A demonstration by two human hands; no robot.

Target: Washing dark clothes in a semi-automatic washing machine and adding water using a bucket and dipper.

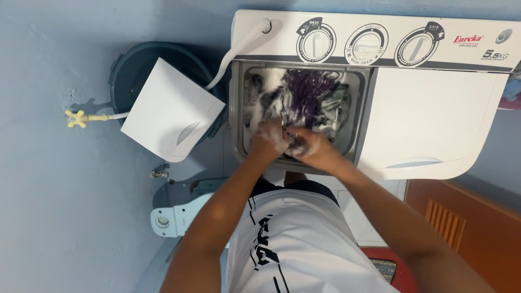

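red logo label (468,39), washer panel (380,24), top right

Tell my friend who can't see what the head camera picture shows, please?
Two soapy hands, left hand and right hand, scrub wet clothes together in the open tub of a white washing machine. A white lid rests on a dark bucket beside it.

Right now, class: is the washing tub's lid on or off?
Off. The wash tub lies open, showing soapy clothes; its white lid rests on the bucket alongside.
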